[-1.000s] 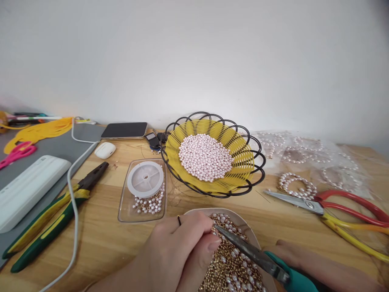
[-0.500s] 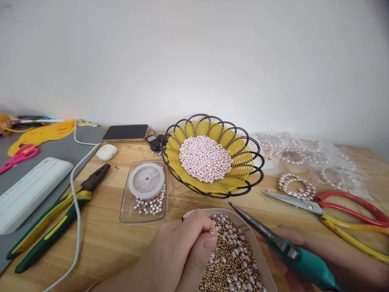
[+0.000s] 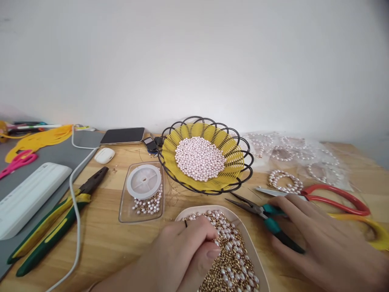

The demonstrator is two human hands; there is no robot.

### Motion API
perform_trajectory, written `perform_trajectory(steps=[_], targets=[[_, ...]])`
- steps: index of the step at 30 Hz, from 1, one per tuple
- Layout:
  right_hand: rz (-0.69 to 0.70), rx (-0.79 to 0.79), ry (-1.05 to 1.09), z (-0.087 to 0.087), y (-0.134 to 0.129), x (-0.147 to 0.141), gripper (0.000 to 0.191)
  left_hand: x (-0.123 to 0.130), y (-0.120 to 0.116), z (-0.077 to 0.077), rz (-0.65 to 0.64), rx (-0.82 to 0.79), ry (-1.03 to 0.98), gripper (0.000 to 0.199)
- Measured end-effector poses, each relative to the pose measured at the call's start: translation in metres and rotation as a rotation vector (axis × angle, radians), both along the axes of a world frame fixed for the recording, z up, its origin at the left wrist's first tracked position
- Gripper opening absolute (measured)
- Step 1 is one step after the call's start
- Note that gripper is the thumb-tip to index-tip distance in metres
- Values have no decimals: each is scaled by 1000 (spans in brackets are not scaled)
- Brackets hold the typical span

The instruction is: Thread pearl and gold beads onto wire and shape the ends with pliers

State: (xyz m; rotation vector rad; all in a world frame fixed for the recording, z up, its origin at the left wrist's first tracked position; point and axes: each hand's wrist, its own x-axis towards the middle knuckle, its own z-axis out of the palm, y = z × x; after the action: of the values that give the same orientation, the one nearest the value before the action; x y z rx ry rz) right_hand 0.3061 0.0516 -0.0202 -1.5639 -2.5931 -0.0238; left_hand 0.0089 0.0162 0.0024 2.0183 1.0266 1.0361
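While our left hand pinches thumb and forefinger narrowly together on a small pearl bead, partly hidden by the fingertips, our right hand spreads its fingers wide at the teal handles of the needle-nose pliers; we cannot tell how firmly it grips them. The pliers point toward the near side of the woven basket, their jaws slightly parted.

Our left hand is over the bead tray, nearer us than the basket, and the tray carries pearl beads and gold-coloured pieces. In the basket itself we see a round heap of pale pink beads.

Right of the basket, we have the large scissors with red and yellow handles, partly under our right hand, a beaded bracelet just beyond the blades, and clear plastic bags of beaded loops.

Left of the basket are the plastic dish with a spool over more beads, the smartphone, the white earbud case and the combination pliers. Farthest left of it, we see a white cable and pink scissors.
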Motion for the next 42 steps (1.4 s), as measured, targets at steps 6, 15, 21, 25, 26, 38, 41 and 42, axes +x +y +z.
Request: perform_trajectory(steps=[6,15,21,25,26,38,41,42], targets=[[45,175,24,7,8,-30,44,-1,3,0,-75,-56,-85,23],[352,-205,647,63,4,-68,25,-2,1,7,-111,-118,-111,30],[550,-448,811,78,11,-93,36,-1,-1,2,-126,-117,-176,30],[547,-501,931,70,15,-99,23,0,-1,-3,-124,-154,-195,27],[542,-502,961,68,16,-100,20,0,-1,-4,-127,-157,-196,28],[480,-496,955,62,19,-96,16,1,1,-4,-178,-200,-195,14],[478,-469,860,66,20,-92,16,0,2,-3,-145,-173,-184,3],[481,-461,835,67,20,-91,16,0,2,-3,-124,-167,-170,4]])
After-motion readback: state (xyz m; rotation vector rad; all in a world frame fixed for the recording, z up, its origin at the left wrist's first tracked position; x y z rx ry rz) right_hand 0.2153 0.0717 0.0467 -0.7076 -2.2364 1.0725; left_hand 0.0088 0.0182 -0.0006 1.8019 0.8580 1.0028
